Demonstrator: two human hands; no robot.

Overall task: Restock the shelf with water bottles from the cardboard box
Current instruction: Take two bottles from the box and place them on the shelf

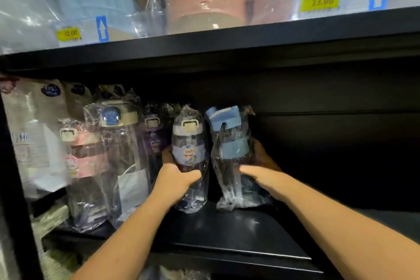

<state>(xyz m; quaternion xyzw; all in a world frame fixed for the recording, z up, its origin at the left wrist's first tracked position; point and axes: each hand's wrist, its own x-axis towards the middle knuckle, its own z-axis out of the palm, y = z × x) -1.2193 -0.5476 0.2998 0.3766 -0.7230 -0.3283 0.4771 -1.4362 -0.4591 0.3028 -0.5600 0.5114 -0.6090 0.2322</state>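
Note:
Both of my hands are inside the black shelf [238, 232]. My left hand [176, 179] grips a clear plastic-wrapped water bottle with a bear label [189, 143] that stands upright on the shelf board. My right hand [261, 173] holds a second wrapped bottle with a blue lid and blue band [231, 141], standing just to the right of the first and leaning slightly. The two bottles are almost touching. The cardboard box is out of view.
Several wrapped bottles [120, 148] with pink, purple and beige lids fill the shelf's left part. To the right, the dark shelf board [341, 188] holds nothing. The shelf above [227, 36] carries wrapped goods and yellow price tags [319, 2].

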